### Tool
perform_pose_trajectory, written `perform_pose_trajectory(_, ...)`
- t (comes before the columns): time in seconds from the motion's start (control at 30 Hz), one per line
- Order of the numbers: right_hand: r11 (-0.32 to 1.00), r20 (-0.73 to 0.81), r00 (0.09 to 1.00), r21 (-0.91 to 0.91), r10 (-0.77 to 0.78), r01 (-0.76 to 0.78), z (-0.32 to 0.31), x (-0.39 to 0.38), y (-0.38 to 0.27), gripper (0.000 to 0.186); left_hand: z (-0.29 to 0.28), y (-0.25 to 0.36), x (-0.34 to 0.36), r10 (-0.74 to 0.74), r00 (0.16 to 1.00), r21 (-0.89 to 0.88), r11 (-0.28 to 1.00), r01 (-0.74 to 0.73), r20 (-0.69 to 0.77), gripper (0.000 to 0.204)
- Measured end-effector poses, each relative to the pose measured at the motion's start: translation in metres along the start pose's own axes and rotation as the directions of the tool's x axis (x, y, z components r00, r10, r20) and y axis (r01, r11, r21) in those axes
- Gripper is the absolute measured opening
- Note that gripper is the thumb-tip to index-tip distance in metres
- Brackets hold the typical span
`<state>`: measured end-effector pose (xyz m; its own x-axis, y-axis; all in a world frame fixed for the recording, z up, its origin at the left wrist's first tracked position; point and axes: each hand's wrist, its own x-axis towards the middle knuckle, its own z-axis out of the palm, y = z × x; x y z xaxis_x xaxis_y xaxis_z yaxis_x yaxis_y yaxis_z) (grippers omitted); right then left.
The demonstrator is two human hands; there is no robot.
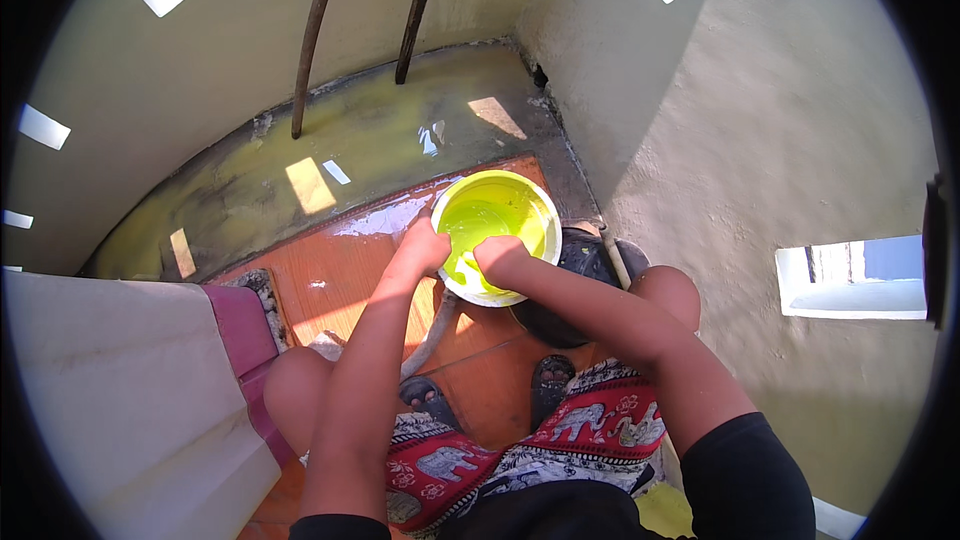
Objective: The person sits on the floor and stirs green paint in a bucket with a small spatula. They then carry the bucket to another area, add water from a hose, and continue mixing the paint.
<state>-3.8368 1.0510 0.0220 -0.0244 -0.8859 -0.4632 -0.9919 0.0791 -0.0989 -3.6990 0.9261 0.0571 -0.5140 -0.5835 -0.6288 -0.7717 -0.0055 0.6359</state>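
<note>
Head camera looks down at the nearby bucket (528, 208).

The bucket (532, 224) looks plastic (smooth, slightly glossy).

Bright daylight enters through wall openings (850, 280), glaring on the wet tiles (388, 217); fisheye distortion bends edges (corners black).

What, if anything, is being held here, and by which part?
The left hand grips the yellow bucket by its rim's left side. The right hand reaches inside; whether it holds anything cannot be told.
</note>
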Motion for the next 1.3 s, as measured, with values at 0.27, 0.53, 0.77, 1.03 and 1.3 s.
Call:
perform_pose_trajectory(0.27, 0.968, -0.025, 0.979, 0.157, 0.203, -0.197, -0.038, 0.017, 0.04, 0.018, 0.005, -0.008, 0.001, 0.024, 0.998, -0.037, 0.999, -0.026, -0.053, 0.048)
perform_pose_trajectory(0.53, 0.99, 0.25, 0.962, 0.062, 0.108, -0.127, -0.032, -0.005, 0.018, 0.025, 0.011, -0.012, 0.005, 0.023, 0.996, -0.026, 0.999, -0.025, -0.091, 0.047)
perform_pose_trajectory(0.77, 0.91, -0.003, 0.978, 0.367, 0.207, -0.192, -0.034, 0.02, -0.001, 0.023, 0.009, -0.009, 0.001, -0.005, 0.998, -0.065, 0.998, 0.0, -0.069, 0.045)
perform_pose_trajectory(1.03, 0.983, 0.107, 0.978, -0.034, 0.181, -0.178, -0.037, 0.011, 0.035, 0.02, 0.008, -0.008, -0.001, -0.006, 0.998, -0.038, 0.999, 0.004, -0.063, 0.046)
perform_pose_trajectory(1.3, 0.865, 0.122, 0.975, 0.451, 0.183, -0.219, -0.025, 0.01, 0.001, 0.027, 0.007, -0.006, -0.003, -0.027, 0.996, -0.056, 0.998, 0.022, -0.082, 0.045)
